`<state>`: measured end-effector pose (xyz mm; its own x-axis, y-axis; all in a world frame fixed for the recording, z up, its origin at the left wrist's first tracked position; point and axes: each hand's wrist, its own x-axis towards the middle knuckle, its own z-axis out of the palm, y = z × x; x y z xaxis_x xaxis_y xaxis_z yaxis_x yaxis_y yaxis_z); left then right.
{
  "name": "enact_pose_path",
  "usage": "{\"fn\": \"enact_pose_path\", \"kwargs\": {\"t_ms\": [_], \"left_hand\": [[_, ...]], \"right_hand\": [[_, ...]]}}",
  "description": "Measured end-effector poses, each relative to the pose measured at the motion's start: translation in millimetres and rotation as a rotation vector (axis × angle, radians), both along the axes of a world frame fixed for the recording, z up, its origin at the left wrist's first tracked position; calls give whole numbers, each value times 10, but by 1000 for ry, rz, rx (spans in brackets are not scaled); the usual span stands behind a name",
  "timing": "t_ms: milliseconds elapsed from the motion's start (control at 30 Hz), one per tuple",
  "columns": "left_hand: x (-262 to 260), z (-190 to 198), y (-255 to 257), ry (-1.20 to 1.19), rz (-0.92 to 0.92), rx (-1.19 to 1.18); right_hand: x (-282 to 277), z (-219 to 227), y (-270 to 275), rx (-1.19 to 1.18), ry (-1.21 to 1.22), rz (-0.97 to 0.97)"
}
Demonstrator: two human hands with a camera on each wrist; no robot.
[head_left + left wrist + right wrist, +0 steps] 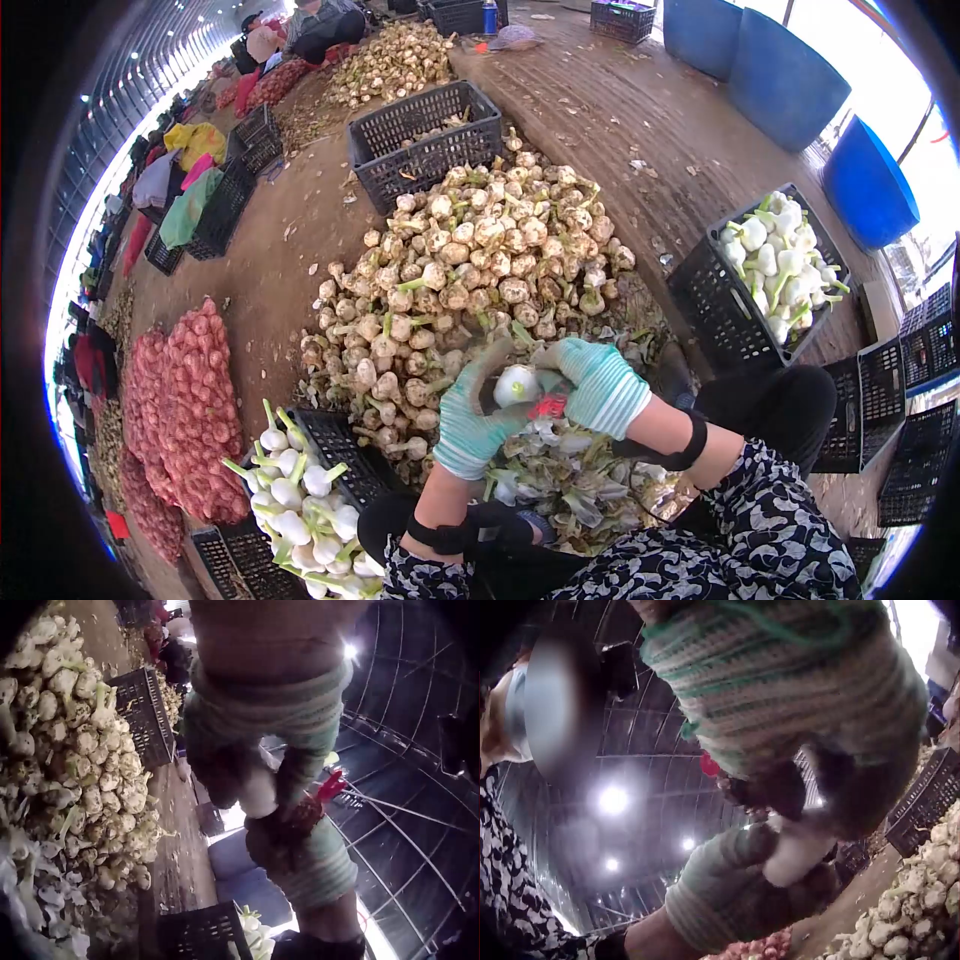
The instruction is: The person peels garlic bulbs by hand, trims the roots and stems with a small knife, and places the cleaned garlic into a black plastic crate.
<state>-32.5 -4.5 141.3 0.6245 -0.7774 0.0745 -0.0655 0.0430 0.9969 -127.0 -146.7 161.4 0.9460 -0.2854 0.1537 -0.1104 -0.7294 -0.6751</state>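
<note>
A peeled white bulb (516, 386) with a short green stem end is gripped in my gloved left hand (474, 412), fingers curled round its side. My gloved right hand (600, 385) is against the bulb from the other side and holds a small red object (548, 406). In the left wrist view the white bulb (258, 792) sits between the dark fingertips, the red piece (330, 787) sticking out of the right hand (307, 859). The right wrist view shows the bulb (795, 859) in the left hand (731, 892). Below the hands lie loose peelings (570, 475).
A heap of unpeeled bulbs (470, 250) lies ahead, a black crate (425, 150) behind it. Crates of peeled bulbs stand at right (725, 300) and lower left (345, 455). Red net sacks (185, 410) lie at left, blue tubs (790, 80) at back right.
</note>
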Motion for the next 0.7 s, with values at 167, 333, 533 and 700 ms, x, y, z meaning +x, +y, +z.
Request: {"fn": "enact_pose_path", "kwargs": {"t_ms": [167, 333, 533, 700], "left_hand": [[31, 38, 18, 40, -50, -14], [47, -206, -61, -59, 23, -146], [-52, -62, -77, 485, 199, -270], [-16, -192, -95, 428, 276, -207]], "right_hand": [[14, -615, -312, 478, -127, -162], [90, -124, -113, 1465, -6, -210], [207, -409, 113, 1276, -370, -246], [240, -295, 72, 1719, -102, -337]]}}
